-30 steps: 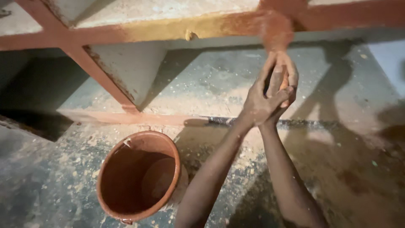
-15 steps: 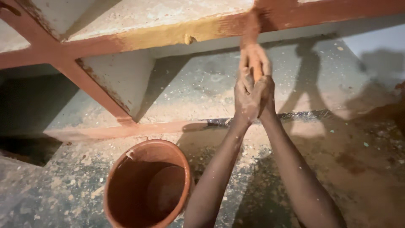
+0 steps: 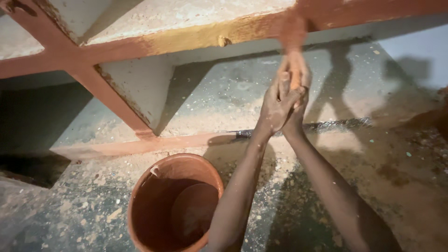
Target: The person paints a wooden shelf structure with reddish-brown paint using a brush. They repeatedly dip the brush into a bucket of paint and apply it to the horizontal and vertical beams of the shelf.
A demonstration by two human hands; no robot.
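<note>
My left hand and my right hand are pressed together, palms clasped around the handle of a paintbrush. The brush head is blurred and reddish-brown, and it touches the wooden beam overhead. The beam is painted reddish-brown on both sides, with a bare yellowish stretch just left of the brush. Below my left forearm stands an open paint bucket, coated reddish-brown inside.
A diagonal painted brace runs from the beam down to a painted ledge. The concrete floor is strewn with sawdust and paint flecks. A dark rod lies along the ledge to the right. A dark gap opens at the left.
The clasped hands and brush moved left along the beam, then slightly right and up. The view shifted, bringing the bucket closer to the bottom centre.
</note>
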